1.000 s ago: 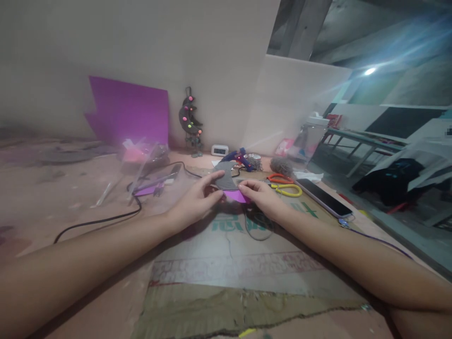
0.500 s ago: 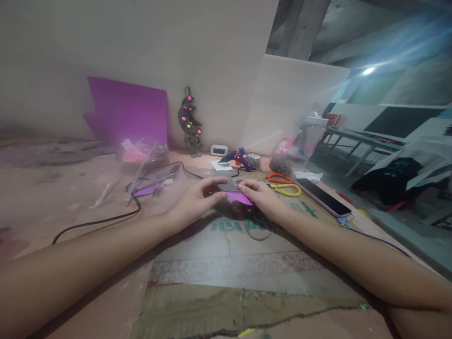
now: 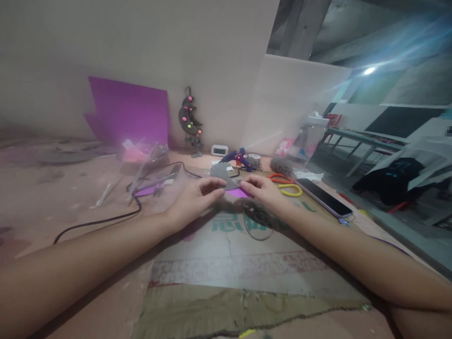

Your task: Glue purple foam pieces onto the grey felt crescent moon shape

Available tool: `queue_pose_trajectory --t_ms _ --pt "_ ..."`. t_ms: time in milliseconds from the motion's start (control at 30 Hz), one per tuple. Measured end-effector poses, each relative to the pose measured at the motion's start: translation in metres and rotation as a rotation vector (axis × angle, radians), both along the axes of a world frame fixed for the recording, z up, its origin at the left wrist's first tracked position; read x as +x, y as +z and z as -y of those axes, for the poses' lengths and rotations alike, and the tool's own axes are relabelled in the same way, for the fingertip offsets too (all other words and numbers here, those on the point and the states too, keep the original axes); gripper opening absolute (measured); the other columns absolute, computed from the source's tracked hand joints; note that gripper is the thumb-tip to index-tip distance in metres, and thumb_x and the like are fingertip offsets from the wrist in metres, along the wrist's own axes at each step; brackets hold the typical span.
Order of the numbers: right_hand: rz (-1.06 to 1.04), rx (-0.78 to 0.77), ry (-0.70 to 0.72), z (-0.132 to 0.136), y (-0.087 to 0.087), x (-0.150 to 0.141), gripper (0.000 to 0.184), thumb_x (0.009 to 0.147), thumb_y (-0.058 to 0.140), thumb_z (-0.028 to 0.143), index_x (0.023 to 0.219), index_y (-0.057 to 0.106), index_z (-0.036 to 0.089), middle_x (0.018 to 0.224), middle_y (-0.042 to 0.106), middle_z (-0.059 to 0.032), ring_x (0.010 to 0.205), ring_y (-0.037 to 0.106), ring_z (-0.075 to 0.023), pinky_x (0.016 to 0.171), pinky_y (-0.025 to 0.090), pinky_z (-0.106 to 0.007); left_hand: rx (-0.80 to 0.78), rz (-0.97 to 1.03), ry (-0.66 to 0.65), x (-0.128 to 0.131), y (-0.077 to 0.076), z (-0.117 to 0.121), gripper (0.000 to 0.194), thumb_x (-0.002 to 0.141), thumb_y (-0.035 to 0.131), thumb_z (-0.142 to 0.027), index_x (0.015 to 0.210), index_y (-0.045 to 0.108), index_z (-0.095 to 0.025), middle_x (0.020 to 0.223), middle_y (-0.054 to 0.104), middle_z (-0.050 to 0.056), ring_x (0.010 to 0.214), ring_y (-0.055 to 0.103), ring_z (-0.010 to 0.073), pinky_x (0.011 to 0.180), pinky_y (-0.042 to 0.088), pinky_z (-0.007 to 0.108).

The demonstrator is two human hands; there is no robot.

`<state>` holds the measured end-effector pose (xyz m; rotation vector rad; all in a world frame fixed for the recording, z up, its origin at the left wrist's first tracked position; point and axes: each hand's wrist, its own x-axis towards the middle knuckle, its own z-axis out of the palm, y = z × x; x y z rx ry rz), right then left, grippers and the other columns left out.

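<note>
Between my two hands is a curved grey piece (image 3: 220,172), crescent-like, with its broad end tilted up at the left. My left hand (image 3: 197,198) pinches its lower left edge between thumb and fingers. My right hand (image 3: 260,189) is closed at the narrow right end, with thumb and fingertips together. Bright purple card (image 3: 237,192) shows just under the grey piece; I cannot tell whether they are joined. A thin grey strand (image 3: 259,239) loops below my right hand over the cardboard (image 3: 197,270). Scissors with yellow handles (image 3: 291,190) lie just right of that hand.
Behind my hands stand a blue glue gun (image 3: 237,156), a small white clock (image 3: 219,150) and grey yarn (image 3: 281,165). Orange handles (image 3: 280,178) and a phone (image 3: 323,196) lie right. A black cable (image 3: 102,220) crosses the left side. A decorated crescent (image 3: 189,117) hangs on the wall.
The grey piece has turned in my fingers: its broad end now rises at the left and its curved shape shows. Less of the purple card is visible. Both hands stay close together.
</note>
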<state>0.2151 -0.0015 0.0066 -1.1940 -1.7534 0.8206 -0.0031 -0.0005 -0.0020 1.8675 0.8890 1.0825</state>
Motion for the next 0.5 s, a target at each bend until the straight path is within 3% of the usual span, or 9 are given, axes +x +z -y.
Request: queue_pose_trajectory --t_ms 133,333,500 --pt "0.077 0.035 -0.025 -0.002 0.004 0.003 0.028 0.079 0.062 0.044 0.072 0.056 0.018 0.065 0.053 0.002 0.061 0.046 -0.0117 0.06 0.037 -0.026 0.018 0.0 0.034 0.001 0.003 0.002 0.026 0.082 0.058 -0.029 0.104 0.065 -0.015 0.1 0.069 0.007 0.092 0.063 0.0201 0.087 0.05 0.037" --pt "0.16 0.208 -0.081 0.001 0.01 0.006 0.023 0.081 0.06 0.041 0.076 0.056 0.019 0.065 0.056 0.0015 0.059 0.047 -0.0121 0.057 0.036 -0.026 0.021 0.01 0.068 0.002 0.003 0.002 0.024 0.081 0.06 -0.029 0.101 0.066 -0.017 0.096 0.07 0.006 0.089 0.064 0.0201 0.086 0.051 0.037" --pt "0.294 0.196 0.055 0.001 0.017 0.011 0.021 0.08 0.063 0.038 0.074 0.06 0.018 0.067 0.058 0.0001 0.06 0.047 -0.0122 0.056 0.035 -0.026 -0.009 0.035 0.096 0.001 0.003 -0.002 0.025 0.081 0.06 -0.028 0.102 0.065 -0.016 0.097 0.07 0.006 0.088 0.064 0.0192 0.085 0.051 0.035"
